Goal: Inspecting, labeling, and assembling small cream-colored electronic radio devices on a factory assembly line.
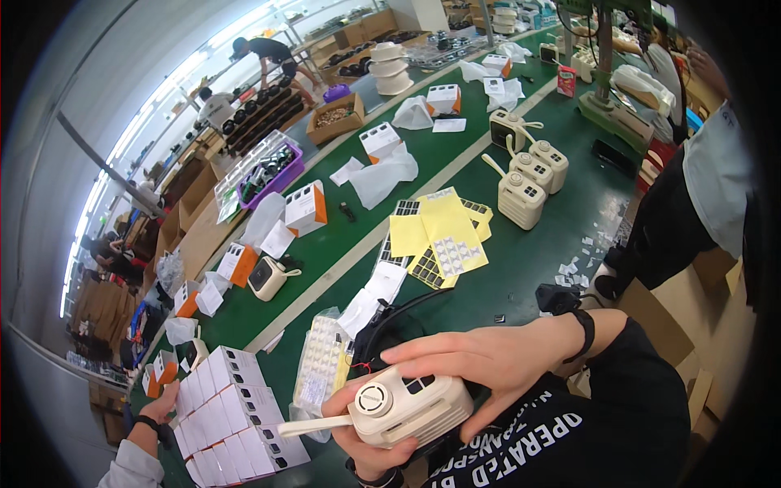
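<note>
A small cream radio-shaped device [431, 411] with a round knob, a strap and dark square stickers on top is between my two hands, close to my body. My left hand [370, 451] wraps its knob end from below. Across its top and far side lies my right hand [496, 358], thumb down along the near side. Just beyond are a clear pack of pale round pieces [317, 358] and black cables [399, 321]. Yellow sticker sheets [439, 236] with dark squares lie farther up the green table [350, 285].
Stacked white boxes [228, 407] stand at the left, beside a co-worker's hand [163, 404]. Similar cream devices [522, 198] stand upright at far right. White-and-orange boxes [306, 207] and plastic bags line the far side. Another person [716, 179] stands by the right edge, near a green press [606, 106].
</note>
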Tool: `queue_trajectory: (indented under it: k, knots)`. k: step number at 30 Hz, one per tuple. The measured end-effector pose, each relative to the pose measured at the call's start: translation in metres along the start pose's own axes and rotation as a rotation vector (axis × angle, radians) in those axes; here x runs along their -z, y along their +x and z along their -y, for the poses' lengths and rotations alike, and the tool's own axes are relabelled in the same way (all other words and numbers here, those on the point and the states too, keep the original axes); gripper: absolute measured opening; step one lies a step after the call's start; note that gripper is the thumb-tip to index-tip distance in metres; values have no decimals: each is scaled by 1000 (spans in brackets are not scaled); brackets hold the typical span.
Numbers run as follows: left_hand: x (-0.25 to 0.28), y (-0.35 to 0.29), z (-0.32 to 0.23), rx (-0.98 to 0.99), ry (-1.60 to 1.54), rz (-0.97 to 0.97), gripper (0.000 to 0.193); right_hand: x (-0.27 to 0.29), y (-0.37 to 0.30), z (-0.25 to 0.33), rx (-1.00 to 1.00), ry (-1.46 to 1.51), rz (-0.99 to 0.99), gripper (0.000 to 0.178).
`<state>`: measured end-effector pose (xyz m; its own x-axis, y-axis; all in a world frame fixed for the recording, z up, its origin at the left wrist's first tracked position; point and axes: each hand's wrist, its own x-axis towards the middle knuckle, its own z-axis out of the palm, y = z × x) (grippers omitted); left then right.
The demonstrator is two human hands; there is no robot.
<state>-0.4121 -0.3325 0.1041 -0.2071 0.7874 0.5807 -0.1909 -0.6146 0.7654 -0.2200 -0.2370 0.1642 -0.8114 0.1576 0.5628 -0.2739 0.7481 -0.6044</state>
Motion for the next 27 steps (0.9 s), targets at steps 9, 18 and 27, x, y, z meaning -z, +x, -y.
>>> queue_trajectory:
  k: [9, 18, 27]
  knots:
    - [-12, 4, -15, 232, 0, -205, 84, -13, 7, -4, -34, 63, -232, 66]
    - [-17, 15, -12, 298, 10, -417, 91, -35, 10, -5, -405, 461, -336, 88]
    - [-10, 6, -9, 178, 121, -385, 91, -49, 35, -2, -286, 640, -579, 54]
